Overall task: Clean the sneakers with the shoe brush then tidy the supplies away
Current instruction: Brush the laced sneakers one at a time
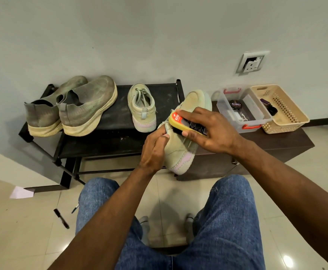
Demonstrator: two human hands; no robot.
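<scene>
**Inspector:** Sneakers first, left to right. Grey knit pair (71, 106) sits upper left of centre on the black rack (120, 133), heels toward the camera. Pale sneaker (142, 108) stands alone beside them on the same shelf.

**Assistant:** And its mate?

**Inspector:** Held sneaker (180, 147) is mid-frame, off the rack, toe pointing away. Left hand (153, 151) grips its left side, thumb curled at the lacing. Right hand (211, 129) clamps the shoe brush (186, 123) across the upper, bristles down on the laces.

**Assistant:** Supplies?

**Inspector:** Right of centre, on the low cabinet (276, 145): clear box (243, 110) holding a polish tin (235, 105), then a beige basket (281, 110) with a dark item I cannot identify.

**Assistant:** Advice on the stroke?

**Inspector:** In my judgement, brace firmly with the left hand, use short strokes in one direction, keep pressure light over the laces, and rotate the shoe to reach the sole edge.
</scene>
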